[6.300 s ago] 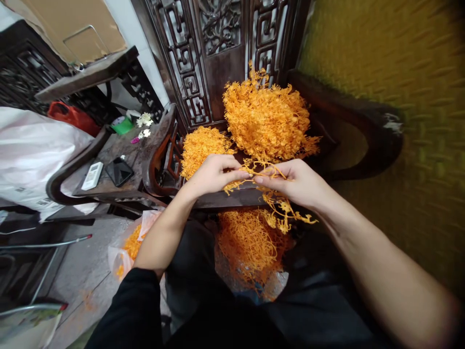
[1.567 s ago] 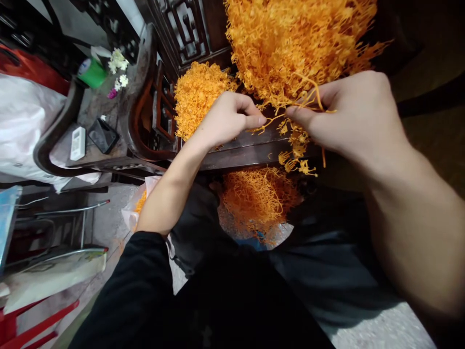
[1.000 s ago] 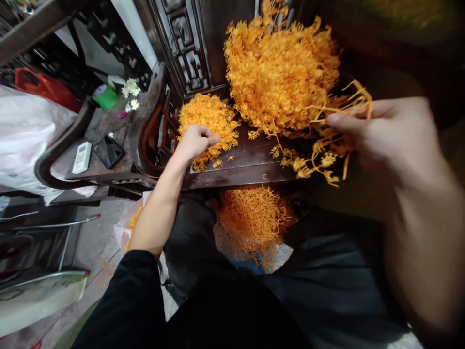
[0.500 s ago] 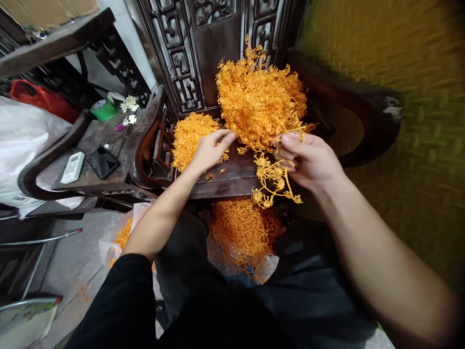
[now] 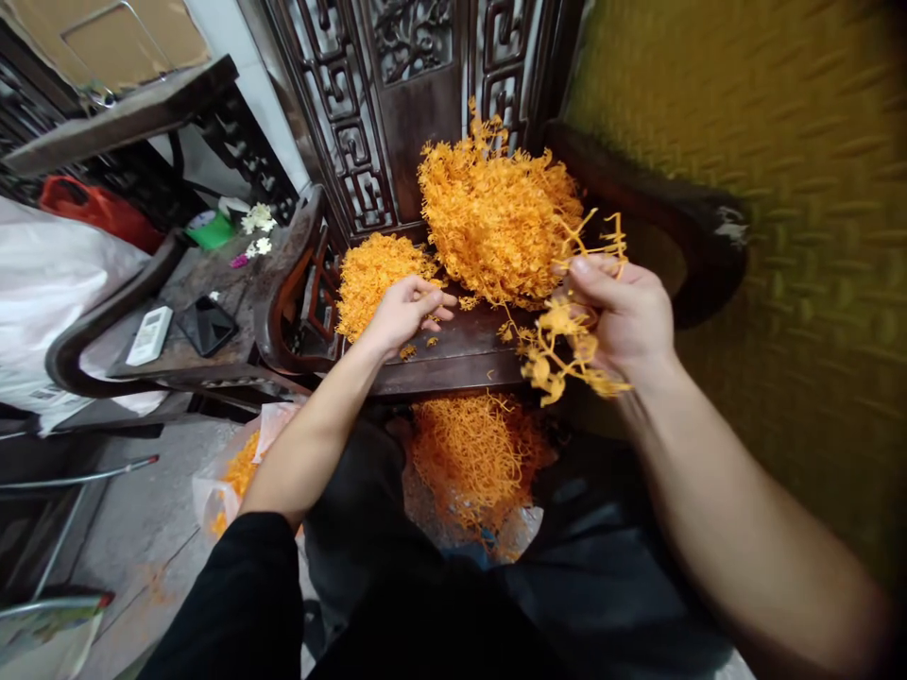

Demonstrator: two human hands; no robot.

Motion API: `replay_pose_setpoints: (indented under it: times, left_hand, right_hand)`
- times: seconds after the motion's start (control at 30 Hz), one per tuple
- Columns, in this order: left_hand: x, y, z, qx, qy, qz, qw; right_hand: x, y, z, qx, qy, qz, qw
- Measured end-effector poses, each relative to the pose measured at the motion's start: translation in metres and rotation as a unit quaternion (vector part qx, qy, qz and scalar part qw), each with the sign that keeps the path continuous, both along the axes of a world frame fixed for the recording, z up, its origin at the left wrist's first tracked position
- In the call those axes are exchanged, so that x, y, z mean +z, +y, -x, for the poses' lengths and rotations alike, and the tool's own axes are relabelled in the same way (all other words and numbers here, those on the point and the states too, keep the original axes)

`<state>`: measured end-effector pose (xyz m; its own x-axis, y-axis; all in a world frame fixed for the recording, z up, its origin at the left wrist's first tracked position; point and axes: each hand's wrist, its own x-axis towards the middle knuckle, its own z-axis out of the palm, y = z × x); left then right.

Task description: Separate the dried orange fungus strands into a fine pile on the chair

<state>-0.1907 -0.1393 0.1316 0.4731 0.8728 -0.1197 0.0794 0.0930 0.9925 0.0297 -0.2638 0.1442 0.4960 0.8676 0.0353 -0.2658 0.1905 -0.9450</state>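
My right hand [image 5: 627, 316] is closed on a branching orange plastic sprig [image 5: 559, 345] that dangles below my fingers, beside a big tangled heap of orange sprigs [image 5: 496, 222] on the dark wooden chair seat [image 5: 460, 354]. My left hand [image 5: 403, 312] rests with fingers curled at the edge of a smaller pile of fine orange bits [image 5: 372, 279]; whether it pinches anything I cannot see. Between my knees lies another mass of orange strands [image 5: 474, 453].
A carved dark chair back [image 5: 403, 85] rises behind the heaps, with a curved armrest [image 5: 658, 217] at right. A side table [image 5: 227, 283] at left holds a phone [image 5: 207, 326], a white remote [image 5: 150, 334] and a green cup [image 5: 209, 229]. A white bag [image 5: 49, 302] sits far left.
My right hand has lifted its sprig slightly up and right, away from the heap. My left hand has curled its fingers at the small pile's edge.
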Motion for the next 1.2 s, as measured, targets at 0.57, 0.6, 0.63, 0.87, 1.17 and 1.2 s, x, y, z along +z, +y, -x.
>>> replay_pose_setpoints:
  times: [0.57, 0.6, 0.63, 0.87, 1.17, 1.2]
  left_hand:
    - [0.014, -0.025, -0.01, -0.09, 0.161, -0.299, 0.936]
    - [0.012, -0.017, -0.004, -0.022, 0.145, -0.292, 0.945]
    - [0.011, -0.008, 0.002, 0.04, 0.12, -0.27, 0.955]
    - [0.02, -0.009, 0.004, 0.016, -0.036, -0.127, 0.991]
    - [0.039, -0.073, -0.024, -0.149, 0.221, -0.557, 0.786]
    - [0.035, -0.07, -0.027, -0.152, 0.254, -0.595, 0.747]
  right_hand:
    - [-0.005, 0.007, 0.01, 0.011, 0.009, -0.074, 0.997]
    - [-0.006, 0.007, 0.002, -0.019, 0.014, -0.085, 0.996]
    - [-0.006, 0.007, -0.005, -0.05, 0.02, -0.097, 0.994]
    - [-0.006, 0.009, -0.005, -0.091, 0.012, -0.114, 0.989]
    - [-0.012, 0.015, 0.029, -0.061, -0.013, -0.107, 0.992]
    - [-0.009, 0.014, 0.032, -0.041, 0.01, -0.108, 0.993]
